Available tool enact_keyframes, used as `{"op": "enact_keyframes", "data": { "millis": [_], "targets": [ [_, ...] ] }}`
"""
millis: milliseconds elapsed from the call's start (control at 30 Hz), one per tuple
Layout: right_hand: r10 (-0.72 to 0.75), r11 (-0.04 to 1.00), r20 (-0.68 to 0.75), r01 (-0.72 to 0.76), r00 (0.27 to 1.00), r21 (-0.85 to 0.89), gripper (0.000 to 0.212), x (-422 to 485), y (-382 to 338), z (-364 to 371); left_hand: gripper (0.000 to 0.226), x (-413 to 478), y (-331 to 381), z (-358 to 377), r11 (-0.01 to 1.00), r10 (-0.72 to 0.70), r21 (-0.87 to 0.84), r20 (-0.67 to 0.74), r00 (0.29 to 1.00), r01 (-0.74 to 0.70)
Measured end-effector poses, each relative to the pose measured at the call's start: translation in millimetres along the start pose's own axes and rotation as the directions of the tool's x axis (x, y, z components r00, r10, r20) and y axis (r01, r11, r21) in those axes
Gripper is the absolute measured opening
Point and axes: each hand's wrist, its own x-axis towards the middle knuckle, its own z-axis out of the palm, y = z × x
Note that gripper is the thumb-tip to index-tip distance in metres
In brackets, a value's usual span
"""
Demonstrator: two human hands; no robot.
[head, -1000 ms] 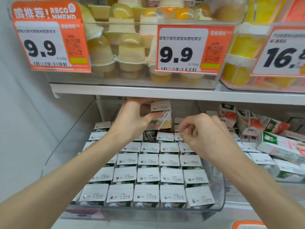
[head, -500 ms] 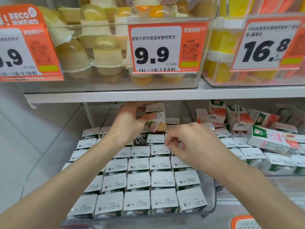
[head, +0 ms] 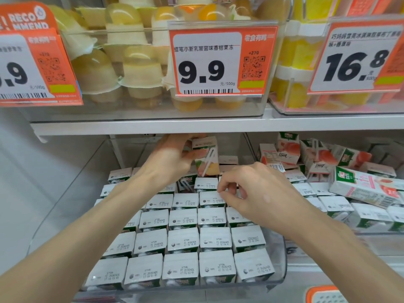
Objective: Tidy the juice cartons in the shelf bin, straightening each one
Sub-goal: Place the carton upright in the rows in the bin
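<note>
We're looking down into the clear shelf bin (head: 281, 266), and it's packed. The juice cartons (head: 183, 241) stand upright in neat rows from the bin's front wall back, with their white date-stamped tops facing us.

Up at the back of the bin, our left hand (head: 172, 158) holds a raised carton (head: 207, 154) clear above the rows. The grip is curled round the carton's left side. The carton stands close to upright, with its white straw (head: 207, 166) slanting across the front. Just below it, in the bin's back rows, a tilted carton (head: 185, 182) shows its side and straw instead of its top.

Our right hand (head: 258, 193) is over the back right part of the bin. Its fingers are curled, with thumb and forefinger tips drawn together at the edge of a carton top. Whether that grip truly has hold of anything, we cannot tell.

To the right of the bin, peach cartons (head: 323, 158) lie jumbled, and one long carton (head: 367, 189) lies flat on its side on top of others. Above the bin runs the white shelf board (head: 153, 125). Above that, jelly cups (head: 140, 68) sit beside an orange 9.9 price tag (head: 218, 62).
</note>
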Motion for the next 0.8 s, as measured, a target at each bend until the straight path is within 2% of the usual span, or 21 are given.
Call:
{"op": "enact_keyframes", "data": {
  "millis": [267,333,500,800],
  "targets": [
    [-0.008,1.000,-0.005,0.008,1.000,0.004,0.015,-0.4,-0.2,-0.2,0.035,-0.7,11.2,2.8,0.989,0.055,0.131,0.109,0.992,-0.069],
    [-0.006,1.000,-0.006,0.006,1.000,0.007,0.016,-0.3,0.2,0.5,0.035,2.4,8.1,6.0,0.997,0.030,0.074,0.072,0.997,-0.035],
    [-0.011,1.000,-0.013,0.011,1.000,0.015,0.016,-0.1,0.3,2.9,0.030,3.8,3.1,9.7,0.981,-0.050,-0.190,-0.004,0.999,0.048],
    [-0.018,1.000,-0.028,0.018,0.999,0.025,0.017,-0.1,-1.6,1.4,0.027,3.1,2.6,9.4,0.976,-0.029,-0.216,0.003,1.000,0.029]
  ]
}}
